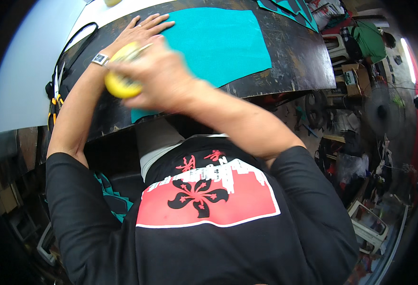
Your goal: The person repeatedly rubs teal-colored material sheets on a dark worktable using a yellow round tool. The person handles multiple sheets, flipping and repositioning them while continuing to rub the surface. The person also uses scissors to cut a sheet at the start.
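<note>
A large sheet of teal material (218, 42) lies on the dark table (299, 61). My left hand (140, 33) rests flat with its fingers spread at the far left edge of the sheet. Closer to me, my right hand (166, 78) is closed round a yellow round object (119, 85), above the near left part of the sheet. Motion smears this hand, and the kind of object cannot be made out. A thin, pale, stick-like part shows at its upper side.
Scissors with yellow-and-black handles (55, 104) lie at the table's left edge, beside a black strap (83, 28). Cut teal pieces (292, 12) with dark patches sit at the far right. Beyond the right edge stand a fan (383, 108) and a white plastic stool (368, 225).
</note>
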